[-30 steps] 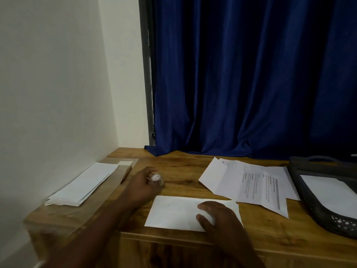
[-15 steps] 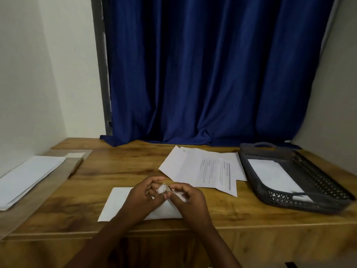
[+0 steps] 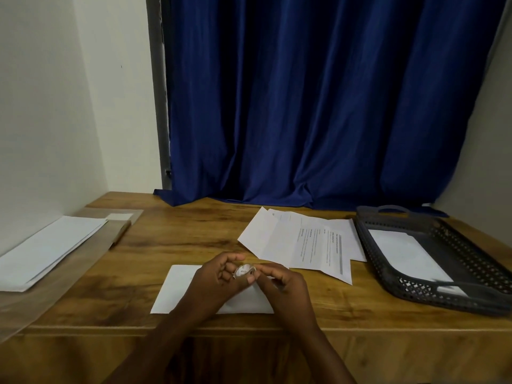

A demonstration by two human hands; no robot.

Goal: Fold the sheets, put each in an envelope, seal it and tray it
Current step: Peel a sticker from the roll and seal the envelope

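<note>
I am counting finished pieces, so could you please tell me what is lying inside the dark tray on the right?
The dark tray holds a white envelope lying flat. Whether more lie beneath it cannot be seen; the near wall hides its lower corner.

Head camera looks down, forward over desk.

I see bare table left of the sheets; the tray blocks the right side.

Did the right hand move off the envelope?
Yes. The right hand lifted off the envelope and went left to meet the left hand; both now hold a small roll above it.
</note>
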